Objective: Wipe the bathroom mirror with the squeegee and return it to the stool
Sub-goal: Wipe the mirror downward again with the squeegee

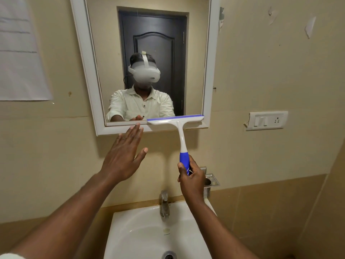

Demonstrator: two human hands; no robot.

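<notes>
The wiping step is in hand, and it looks near the end of a pass: the squeegee's blade sits at the very bottom of the mirror glass, against the lower inner edge of the white frame.

Taking the mirror as landmark and going left to right: below its lower-left corner, the left hand is raised with fingers straight and spread, holding nothing; its fingertips reach the bottom frame rail, though whether they press on it or only hover I cannot tell. To the right of that hand, along the mirror's bottom edge, lies the squeegee. Its blade runs horizontally, from about the middle of the mirror's width to its lower-right inner corner, blue rubber edge facing the glass. Its handle, the long axis, drops from the blade's middle almost straight down, leaning slightly right, white above and blue at the grip. Below the mirror, over the sink and beside the tap, the right hand is wrapped round the blue grip, thumb laid along it.

The next move, as I judge it, calls for lifting the blade off the glass and either starting another stroke on the mirror's left half or turning away to the stool, which is out of view.
</notes>
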